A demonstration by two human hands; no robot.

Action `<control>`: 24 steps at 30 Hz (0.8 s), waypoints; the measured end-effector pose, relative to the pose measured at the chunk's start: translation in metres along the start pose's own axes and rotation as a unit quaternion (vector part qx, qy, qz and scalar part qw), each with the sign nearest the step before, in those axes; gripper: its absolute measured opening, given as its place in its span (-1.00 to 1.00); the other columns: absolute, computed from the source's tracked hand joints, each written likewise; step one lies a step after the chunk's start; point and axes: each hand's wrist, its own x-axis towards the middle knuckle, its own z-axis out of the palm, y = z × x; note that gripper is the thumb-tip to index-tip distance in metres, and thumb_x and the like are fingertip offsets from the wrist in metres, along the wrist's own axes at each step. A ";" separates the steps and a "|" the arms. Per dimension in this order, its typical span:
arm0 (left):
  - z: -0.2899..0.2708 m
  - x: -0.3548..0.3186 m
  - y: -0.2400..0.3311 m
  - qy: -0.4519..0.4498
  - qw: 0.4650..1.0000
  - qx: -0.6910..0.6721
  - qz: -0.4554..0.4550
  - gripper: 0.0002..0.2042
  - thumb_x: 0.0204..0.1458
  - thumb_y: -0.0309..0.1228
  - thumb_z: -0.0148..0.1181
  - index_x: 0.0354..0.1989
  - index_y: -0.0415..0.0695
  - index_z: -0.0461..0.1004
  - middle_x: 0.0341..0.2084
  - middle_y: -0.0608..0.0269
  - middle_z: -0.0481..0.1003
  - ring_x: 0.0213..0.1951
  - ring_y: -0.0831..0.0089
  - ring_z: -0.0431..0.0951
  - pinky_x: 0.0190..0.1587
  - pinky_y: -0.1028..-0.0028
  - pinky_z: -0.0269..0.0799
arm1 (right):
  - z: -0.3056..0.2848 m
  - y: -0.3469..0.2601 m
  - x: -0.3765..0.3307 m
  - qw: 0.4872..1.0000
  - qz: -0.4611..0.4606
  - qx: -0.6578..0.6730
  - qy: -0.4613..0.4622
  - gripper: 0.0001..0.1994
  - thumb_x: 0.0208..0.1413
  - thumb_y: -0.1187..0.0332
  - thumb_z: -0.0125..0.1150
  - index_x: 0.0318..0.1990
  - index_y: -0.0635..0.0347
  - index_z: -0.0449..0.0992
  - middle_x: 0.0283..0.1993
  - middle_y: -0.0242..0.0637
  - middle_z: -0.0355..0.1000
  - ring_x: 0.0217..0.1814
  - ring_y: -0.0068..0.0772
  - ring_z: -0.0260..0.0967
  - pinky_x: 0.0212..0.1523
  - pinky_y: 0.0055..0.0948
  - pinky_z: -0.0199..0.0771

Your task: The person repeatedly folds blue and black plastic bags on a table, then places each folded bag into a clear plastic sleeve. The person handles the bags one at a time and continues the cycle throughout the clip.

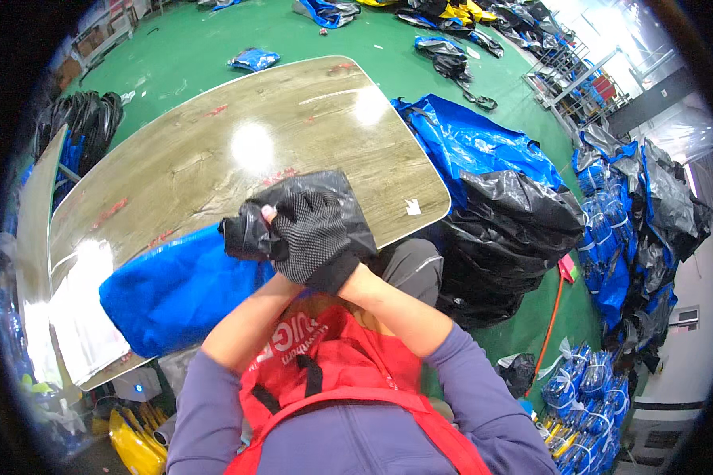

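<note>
Both my hands are raised together over the near edge of a wooden table [214, 150]. My right hand [317, 237] wears a black fingerless knit glove and lies over the left. My left hand [265, 229] is mostly hidden under it; only some fingertips show. Together they clutch a crumpled black plastic bag [325, 190] that bunches up around the fingers. A blue plastic package [182, 289] lies on the table just left of and below my hands.
A large black bag [507, 237] and a blue bag [475, 142] stand right of the table on the green floor. Piles of blue and black packages [626, 229] fill the right side. White sheets [79, 317] lie at the table's left end.
</note>
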 end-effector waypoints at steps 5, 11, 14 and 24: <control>-0.046 -0.113 0.005 -0.124 0.971 -0.204 0.017 -0.56 0.00 -0.11 0.16 0.01 -0.09 0.50 -0.09 -0.23 0.47 0.07 -0.09 0.40 0.32 0.16 -0.03 | 0.032 -0.015 -0.029 0.971 -0.030 -0.110 -0.212 -0.22 -0.05 -0.27 0.03 0.31 -0.07 0.21 0.38 0.20 -0.05 0.47 0.25 -0.25 0.40 0.16 -0.45; -0.032 -0.115 -0.043 0.132 0.973 0.098 -0.162 -0.24 -0.03 -0.01 0.06 0.29 -0.26 0.11 0.22 -0.19 0.19 0.32 -0.02 0.08 0.34 -0.10 -0.26 | 0.025 0.026 -0.025 0.993 0.025 0.103 0.061 -0.45 -0.01 0.20 0.17 0.16 0.24 0.35 0.15 0.06 0.33 0.27 0.13 0.20 0.30 -0.01 0.05; -0.004 -0.116 -0.055 0.137 0.963 0.144 -0.184 -0.25 -0.02 0.01 0.04 0.28 -0.26 0.12 0.25 -0.14 0.18 0.32 -0.04 0.07 0.33 -0.14 -0.29 | 0.037 0.044 -0.015 0.984 0.092 -0.125 -0.084 -0.39 -0.03 0.11 0.15 0.13 0.35 0.34 0.20 0.06 0.29 0.36 0.02 0.09 0.31 0.04 0.01; -0.030 -0.182 -0.073 0.075 0.960 0.142 -0.229 -0.28 -0.04 -0.02 0.10 0.26 -0.22 0.19 0.27 -0.16 0.14 0.33 -0.09 0.05 0.36 0.01 -0.20 | 0.081 -0.017 -0.026 0.983 -0.018 -0.067 -0.172 -0.33 -0.04 -0.03 0.11 0.19 0.19 0.32 0.15 0.07 0.31 0.31 0.09 0.12 0.36 0.17 -0.19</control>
